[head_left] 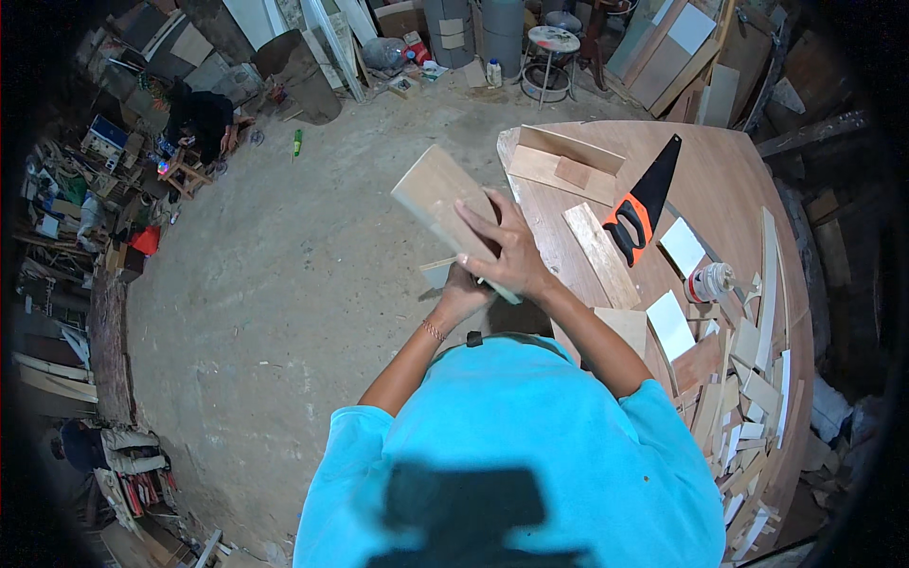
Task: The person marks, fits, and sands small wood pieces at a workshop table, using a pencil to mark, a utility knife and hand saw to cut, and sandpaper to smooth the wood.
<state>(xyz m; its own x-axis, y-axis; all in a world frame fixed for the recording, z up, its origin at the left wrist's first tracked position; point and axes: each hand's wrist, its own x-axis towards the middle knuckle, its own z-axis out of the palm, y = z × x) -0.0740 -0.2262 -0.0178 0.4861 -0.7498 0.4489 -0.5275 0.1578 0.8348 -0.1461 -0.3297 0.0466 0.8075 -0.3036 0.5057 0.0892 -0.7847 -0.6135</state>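
Note:
In front of my waist I hold a pale rectangular wooden board [437,197], tilted over the floor. My right hand [513,248] grips it across its near part, with the fingers spread over its face and the thumb at its edge. Lower down, my left hand [464,295] holds the near end from underneath, its fingers mostly hidden. Beside that hand a smaller pale piece [436,273] sticks out below the board; whether the two are joined I cannot tell.
On the wooden worktable [729,170] to my right lie an angled wooden assembly [568,168], a handsaw [636,213] with an orange-black handle, a plank [602,256], a white tub [708,282] and several offcuts [748,388]. A round stool [553,40] stands beyond. One person [199,123] crouches far left, another [109,447] is lower left.

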